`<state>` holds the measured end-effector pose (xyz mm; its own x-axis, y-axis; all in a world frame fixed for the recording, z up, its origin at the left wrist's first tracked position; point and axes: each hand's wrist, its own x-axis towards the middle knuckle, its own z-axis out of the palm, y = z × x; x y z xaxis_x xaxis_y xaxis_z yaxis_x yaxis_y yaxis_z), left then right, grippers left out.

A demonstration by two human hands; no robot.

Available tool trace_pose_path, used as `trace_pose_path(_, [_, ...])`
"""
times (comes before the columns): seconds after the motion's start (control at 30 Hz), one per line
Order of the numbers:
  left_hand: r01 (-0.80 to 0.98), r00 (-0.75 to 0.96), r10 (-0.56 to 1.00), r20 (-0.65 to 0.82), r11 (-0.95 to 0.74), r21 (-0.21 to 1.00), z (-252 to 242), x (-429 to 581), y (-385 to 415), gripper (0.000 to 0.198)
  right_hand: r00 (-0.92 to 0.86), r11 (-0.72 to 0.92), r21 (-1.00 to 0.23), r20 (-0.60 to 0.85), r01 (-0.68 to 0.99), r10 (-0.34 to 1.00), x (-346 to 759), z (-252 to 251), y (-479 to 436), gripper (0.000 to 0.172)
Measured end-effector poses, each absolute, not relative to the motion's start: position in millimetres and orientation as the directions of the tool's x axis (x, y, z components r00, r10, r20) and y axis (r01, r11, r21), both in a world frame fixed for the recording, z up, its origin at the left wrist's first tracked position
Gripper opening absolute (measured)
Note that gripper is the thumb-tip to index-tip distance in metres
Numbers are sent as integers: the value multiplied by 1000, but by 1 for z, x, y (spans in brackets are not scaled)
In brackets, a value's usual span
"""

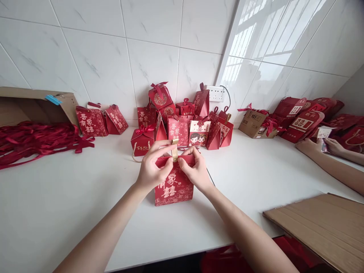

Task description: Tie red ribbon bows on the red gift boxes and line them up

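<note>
A red paper gift box [178, 189] with pale Chinese characters and flower print stands upright in front of me on the white table. From its top edge rises a gold ribbon loop [174, 151]. My left hand [155, 167] is closed on the box's top left side, its thumb near the foot of the ribbon and a fingertip touching the loop's top. On the other side, my right hand [196, 168] pinches the top edge, thumb in front and fingers behind, just right of the ribbon. The fingers behind the box are partly hidden.
Finished-looking red gift boxes [178, 129] crowd the wall behind. At left, a cardboard carton [64, 104] spills red ribbons [42, 142]. Another person's hands [311, 146] hold a small packet [324, 136] at right, near more red boxes [304, 121]. A cardboard flap [321, 220] juts in front right.
</note>
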<state>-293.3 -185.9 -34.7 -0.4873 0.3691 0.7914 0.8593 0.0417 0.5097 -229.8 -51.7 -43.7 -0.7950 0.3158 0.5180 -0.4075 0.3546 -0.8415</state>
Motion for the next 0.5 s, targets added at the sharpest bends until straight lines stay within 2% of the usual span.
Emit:
trace_pose_path(0.3, [866, -481, 357, 801, 48, 498, -39, -298, -183, 28, -786, 373, -837, 523, -400, 330, -231, -43, -53, 18])
trace_pose_path(0.37, [893, -441, 336, 832, 71, 444, -38, -295, -182, 26, -783, 366, -835, 529, -411, 327, -231, -44, -52, 18])
trace_pose_path(0.5, [953, -276, 266, 924, 203, 226, -31, -271, -190, 21, -776, 351, -828, 545, -437, 318, -230, -47, -52, 19])
